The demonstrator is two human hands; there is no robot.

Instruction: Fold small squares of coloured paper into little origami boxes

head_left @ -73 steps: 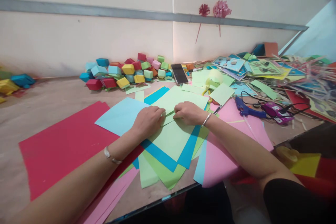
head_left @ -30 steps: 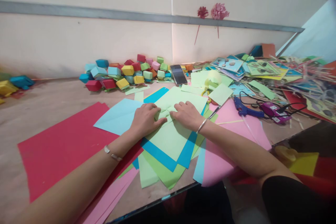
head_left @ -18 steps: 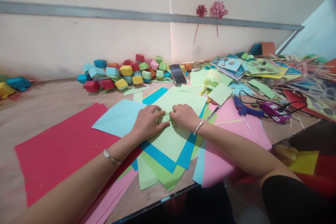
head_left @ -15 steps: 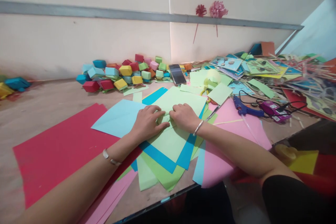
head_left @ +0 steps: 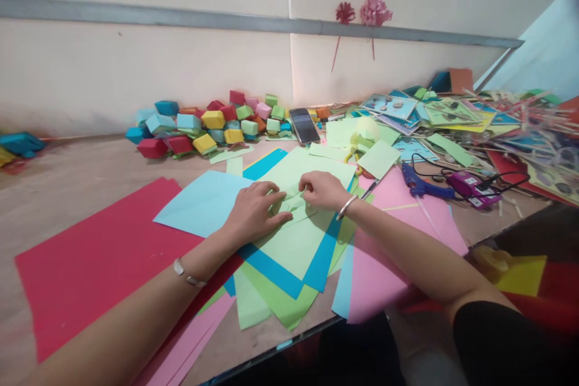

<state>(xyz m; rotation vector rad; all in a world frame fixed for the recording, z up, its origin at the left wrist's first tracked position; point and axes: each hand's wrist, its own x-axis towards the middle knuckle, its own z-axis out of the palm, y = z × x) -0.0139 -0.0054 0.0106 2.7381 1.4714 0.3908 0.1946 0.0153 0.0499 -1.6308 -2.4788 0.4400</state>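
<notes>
Pale green paper sheets (head_left: 289, 256) lie stacked in front of me, turned at an angle. On top is a small folded piece of pale green paper (head_left: 295, 202), its shape partly covered by my fingers. My left hand (head_left: 256, 211) curves over its left side, thumb and fingertips holding it against the stack. At its right edge my right hand (head_left: 323, 190) is closed in a pinch on the piece, slightly raised. Blue sheets (head_left: 275, 271) stick out beneath the green ones. A light blue sheet (head_left: 199, 202) lies by my left hand.
Red sheets (head_left: 99, 259) cover the left; pink sheets (head_left: 384, 265) lie right. Behind are a heap of coloured paper boxes (head_left: 212, 120) and a phone (head_left: 304, 126). Scissors (head_left: 370, 189), a blue glue gun (head_left: 425, 184) and a purple power strip (head_left: 473, 189) with cables lie right.
My right hand has shifted a little right and up, away from my left hand, and more of the small green paper piece shows between them. My left hand has hardly moved.
</notes>
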